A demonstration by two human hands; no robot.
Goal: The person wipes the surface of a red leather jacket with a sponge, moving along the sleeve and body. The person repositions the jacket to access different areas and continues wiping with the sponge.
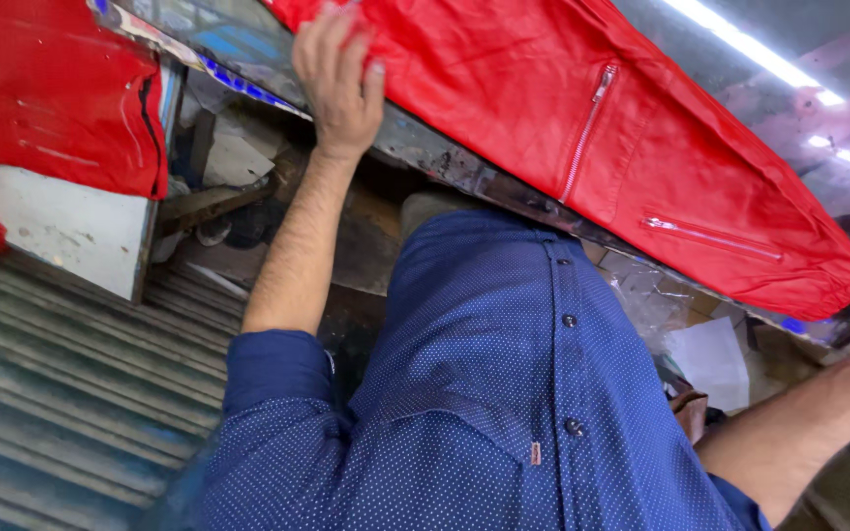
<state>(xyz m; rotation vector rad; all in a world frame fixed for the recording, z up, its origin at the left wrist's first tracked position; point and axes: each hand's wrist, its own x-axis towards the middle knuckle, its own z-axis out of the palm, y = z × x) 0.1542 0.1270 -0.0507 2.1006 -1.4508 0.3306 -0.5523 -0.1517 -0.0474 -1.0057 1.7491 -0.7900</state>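
Where the red jacket [582, 128] drapes the table edge [464, 172], left hand [338, 84] fingers [319, 39] spread flat on it — right hand's grip out of frame.

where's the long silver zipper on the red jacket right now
In the head view, the long silver zipper runs down the red jacket on the table edge, right of the left hand and above the blue shirt.

jacket [582, 108]: bright red, silver zips
shirt [504, 393]: dark blue, fine white dots, dark buttons
second garment [51, 98]: red, black edge trim
shutter [61, 393]: grey, ribbed
bench [445, 162]: worn grey, blue patches along edge
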